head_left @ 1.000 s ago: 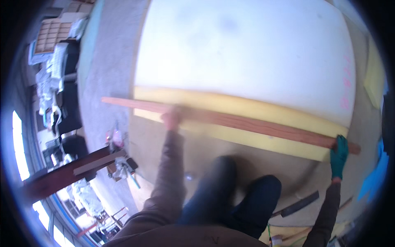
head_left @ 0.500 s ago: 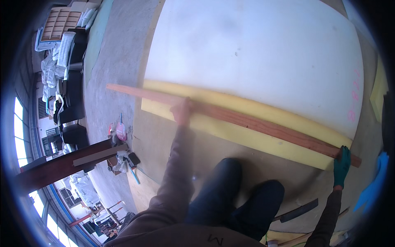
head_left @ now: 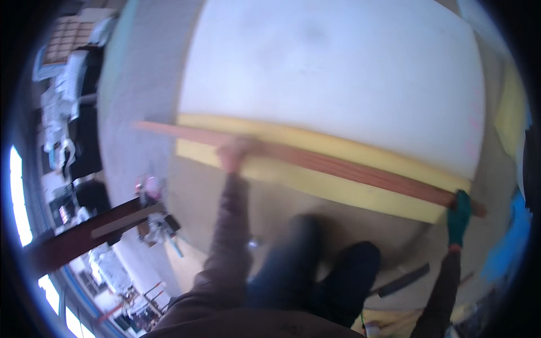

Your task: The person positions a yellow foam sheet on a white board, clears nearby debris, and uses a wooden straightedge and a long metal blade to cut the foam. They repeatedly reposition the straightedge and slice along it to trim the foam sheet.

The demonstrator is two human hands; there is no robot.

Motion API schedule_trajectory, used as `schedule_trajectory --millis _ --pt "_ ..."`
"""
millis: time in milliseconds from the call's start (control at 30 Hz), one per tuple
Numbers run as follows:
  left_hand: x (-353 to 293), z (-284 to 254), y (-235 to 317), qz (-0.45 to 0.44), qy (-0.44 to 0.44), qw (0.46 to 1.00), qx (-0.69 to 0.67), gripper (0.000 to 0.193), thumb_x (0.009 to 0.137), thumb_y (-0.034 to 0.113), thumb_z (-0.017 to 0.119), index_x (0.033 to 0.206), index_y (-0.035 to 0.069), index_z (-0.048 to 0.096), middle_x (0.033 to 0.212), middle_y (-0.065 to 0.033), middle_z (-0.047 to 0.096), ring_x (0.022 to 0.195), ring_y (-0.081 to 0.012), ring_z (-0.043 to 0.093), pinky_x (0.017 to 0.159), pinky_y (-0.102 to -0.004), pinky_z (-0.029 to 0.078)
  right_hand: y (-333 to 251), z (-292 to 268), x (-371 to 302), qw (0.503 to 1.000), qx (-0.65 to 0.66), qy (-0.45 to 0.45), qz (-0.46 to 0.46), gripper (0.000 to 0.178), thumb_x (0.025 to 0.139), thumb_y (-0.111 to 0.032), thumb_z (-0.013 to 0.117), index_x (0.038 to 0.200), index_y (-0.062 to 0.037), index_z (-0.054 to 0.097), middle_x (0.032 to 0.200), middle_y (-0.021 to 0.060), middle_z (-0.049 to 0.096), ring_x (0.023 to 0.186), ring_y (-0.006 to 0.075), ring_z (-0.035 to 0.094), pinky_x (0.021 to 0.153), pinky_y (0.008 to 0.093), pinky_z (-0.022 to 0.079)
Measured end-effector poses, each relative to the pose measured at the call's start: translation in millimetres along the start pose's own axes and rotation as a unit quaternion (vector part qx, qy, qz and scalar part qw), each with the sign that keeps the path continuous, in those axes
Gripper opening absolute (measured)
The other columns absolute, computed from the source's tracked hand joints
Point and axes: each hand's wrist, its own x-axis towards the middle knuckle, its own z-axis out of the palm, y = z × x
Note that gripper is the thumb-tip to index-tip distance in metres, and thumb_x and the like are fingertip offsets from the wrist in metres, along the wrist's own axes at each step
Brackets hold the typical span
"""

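The bare left hand point(head_left: 234, 155) presses its blurred fingers onto a long reddish wooden batten point(head_left: 338, 166), how tightly they curl cannot be told, while the teal-gloved right hand point(head_left: 459, 217) closes around the batten's far right end. The batten lies slantwise on a yellow foam slab point(head_left: 338, 188) beneath a big white sheet point(head_left: 332, 73). Brown floor point(head_left: 191, 197) stays open toward the cluttered left side, where a dark beam point(head_left: 84, 236) lies.

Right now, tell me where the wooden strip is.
In the head view the wooden strip lies slantwise across the yellow foam, below the white sheet, with the left hand on it and the gloved right hand at its right end.
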Motion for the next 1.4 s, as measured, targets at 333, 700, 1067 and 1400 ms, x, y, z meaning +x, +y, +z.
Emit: schedule_trajectory --millis 333,700,1067,1400 --pt "-24 -43 47 -0.084 -0.049 0.994 -0.040 0.064 0.091 0.052 0.079 0.113 -0.008 0.071 0.100 -0.0172 0.070 0.097 -0.0249 0.064 0.082 -0.0401 0.051 -54 -14 10 0.985 -0.173 0.002 -0.009 0.054 0.079 -0.004 0.072 0.132 -0.0044 0.062 0.132 0.0169 0.063 0.127 0.0396 0.056 0.104 0.0494 0.047" --pt "-55 -46 77 0.032 -0.107 0.990 0.083 0.115 0.082 0.059 0.084 0.159 -0.008 0.030 0.164 -0.0338 0.024 0.156 -0.0436 0.020 0.124 -0.0476 0.028 -43 -15 8 0.986 -0.162 -0.035 0.020 0.061 0.079 -0.009 0.075 0.138 -0.0058 0.060 0.141 0.0164 0.060 0.134 0.0376 0.053 0.109 0.0485 0.045" --pt "-53 -46 76 0.033 -0.106 0.990 0.090 0.114 0.081 0.056 0.086 0.158 -0.007 0.032 0.163 -0.0339 0.023 0.155 -0.0447 0.022 0.123 -0.0486 0.029 -40 -25 12 0.989 -0.139 -0.045 -0.015 0.059 0.077 -0.009 0.078 0.133 -0.0053 0.061 0.137 0.0158 0.062 0.131 0.0380 0.055 0.106 0.0490 0.046" --pt "-52 -50 77 0.045 -0.108 0.989 0.092 0.112 0.081 0.057 0.087 0.156 -0.008 0.035 0.160 -0.0336 0.030 0.153 -0.0448 0.025 0.123 -0.0496 0.029 -40 -33 19 0.991 -0.112 -0.064 -0.028 0.054 0.074 -0.008 0.079 0.126 -0.0036 0.063 0.131 0.0148 0.063 0.123 0.0387 0.059 0.098 0.0487 0.051"
